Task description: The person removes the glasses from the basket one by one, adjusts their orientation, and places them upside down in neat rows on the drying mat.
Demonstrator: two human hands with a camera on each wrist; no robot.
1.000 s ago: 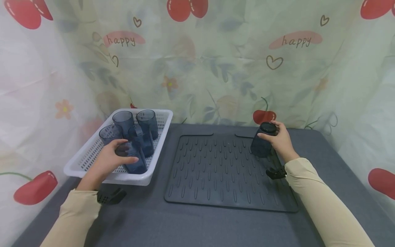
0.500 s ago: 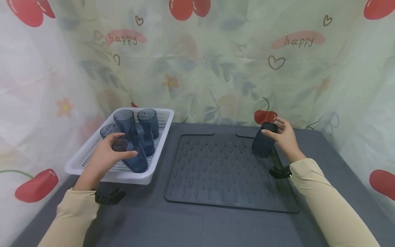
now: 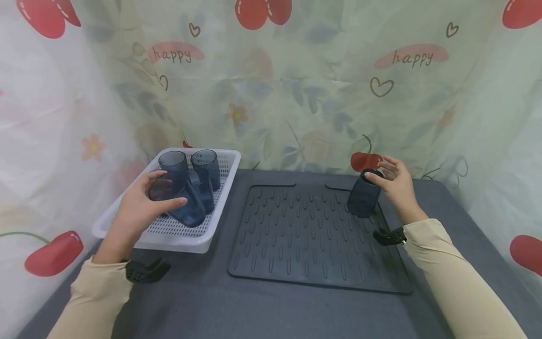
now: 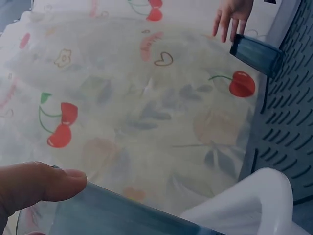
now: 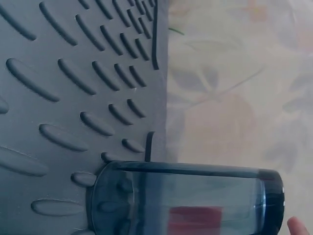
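Observation:
A dark blue drinking glass point(image 3: 189, 208) leans over the white plastic basket point(image 3: 218, 212), and my left hand point(image 3: 137, 209) grips it near its rim. In the left wrist view, my thumb point(image 4: 63, 185) lies along that glass's side. Several similar glasses, such as this tumbler point(image 3: 206, 162), stand mouth up in the basket, partly hidden by my hand and the held one. Across the table, another glass point(image 3: 363, 197) rests upside down on the black ribbed drying mat point(image 3: 305, 235). My right hand point(image 3: 398, 188) is beside its base, fingers extended and apart from it.
The mat lies on a grey-covered table point(image 3: 271, 310), to the right of the basket. A patterned curtain point(image 3: 279, 103) hangs behind and at both sides. Black bands with wrist cameras point(image 3: 148, 271) sit on both wrists.
My left hand has raised and tilted the glass from the basket floor. My right hand has drawn back from the upturned glass and its fingers have spread; that glass stays on the mat.

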